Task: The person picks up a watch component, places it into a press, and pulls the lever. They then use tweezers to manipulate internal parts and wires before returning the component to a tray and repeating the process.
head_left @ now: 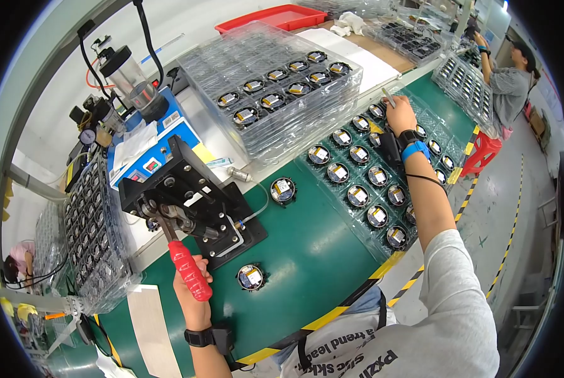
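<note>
Left hand (192, 291): lower left of centre, set against the red handle (190, 271) of a lever. Fingers partly bent behind the handle; cannot tell whether they close round it, as the handle covers the palm. The lever runs up to a black press (181, 169), left of centre.

Right hand (401, 115): upper right of centre, fingers closed on a thin stick-like tool (389, 97), tip pointing up and left. Exact kind of tool not clear. Hand is over the far part of a clear tray (332, 195), which holds rows of round parts, each dark-rimmed with a pale label. Blue band (415, 150) on the right wrist.

Two similar parts lie loose on the green tabletop (307, 252): an upper part (283, 190) near the centre of the frame, right of the press, and a lower part (250, 277) just right of the left hand, apart from it.

Surroundings: tray stack (294, 129) at upper centre, with more round parts in its top layer; red tray (269, 17) at the top edge; blue box (172, 104) at upper left, behind the press. Co-worker (515, 82) at upper right, arms raised, beside a red stool (481, 154).
</note>
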A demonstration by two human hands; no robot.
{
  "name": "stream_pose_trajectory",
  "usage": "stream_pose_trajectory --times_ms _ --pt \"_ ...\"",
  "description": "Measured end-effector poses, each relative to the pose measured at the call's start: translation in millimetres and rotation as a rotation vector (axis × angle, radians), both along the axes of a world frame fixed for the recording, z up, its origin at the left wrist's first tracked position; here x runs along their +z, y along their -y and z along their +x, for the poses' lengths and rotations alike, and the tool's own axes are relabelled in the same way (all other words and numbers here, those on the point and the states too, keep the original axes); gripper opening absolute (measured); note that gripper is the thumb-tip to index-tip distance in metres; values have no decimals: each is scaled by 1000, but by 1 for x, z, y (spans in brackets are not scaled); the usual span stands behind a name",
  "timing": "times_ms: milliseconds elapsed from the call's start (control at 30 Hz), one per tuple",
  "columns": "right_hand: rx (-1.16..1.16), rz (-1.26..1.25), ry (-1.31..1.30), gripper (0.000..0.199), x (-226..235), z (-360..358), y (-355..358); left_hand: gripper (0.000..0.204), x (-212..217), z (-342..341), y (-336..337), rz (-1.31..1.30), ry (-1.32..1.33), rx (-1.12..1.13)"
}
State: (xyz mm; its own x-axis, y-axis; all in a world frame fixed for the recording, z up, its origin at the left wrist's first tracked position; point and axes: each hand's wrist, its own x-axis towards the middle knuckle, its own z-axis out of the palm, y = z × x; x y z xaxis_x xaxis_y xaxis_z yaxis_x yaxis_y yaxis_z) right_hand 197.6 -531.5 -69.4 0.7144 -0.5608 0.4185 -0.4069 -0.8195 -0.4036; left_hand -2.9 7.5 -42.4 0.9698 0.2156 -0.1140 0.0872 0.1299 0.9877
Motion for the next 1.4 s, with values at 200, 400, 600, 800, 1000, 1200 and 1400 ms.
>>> stream_pose_trajectory --times_ms 200,400,600,800,1000,1200,1400 --pt "9 -46 6 30 0 16 -5 18 2 2 -2 -50 15 -5" --pt "257 -54 474 29 12 -8 11 18 -3 2 -8 -86 80 -25" --pt "753 90 750 16 147 -86 -169 20 -9 -8 -15 -57 75 -121" --pt "1187 -561 960 17 211 -169 -269 19 -4 1 -8 -13 30 -140" --pt "1477 -114 1134 17 189 -184 -304 17 0 -2 -4 -14 34 -143" --pt "1429 -42 1017 27 149 -172 -336 18 -1 -9 -10 100 38 -323" --pt "1405 -10 1017 37 137 -154 -352 39 22 -15 -7 417 79 -516"
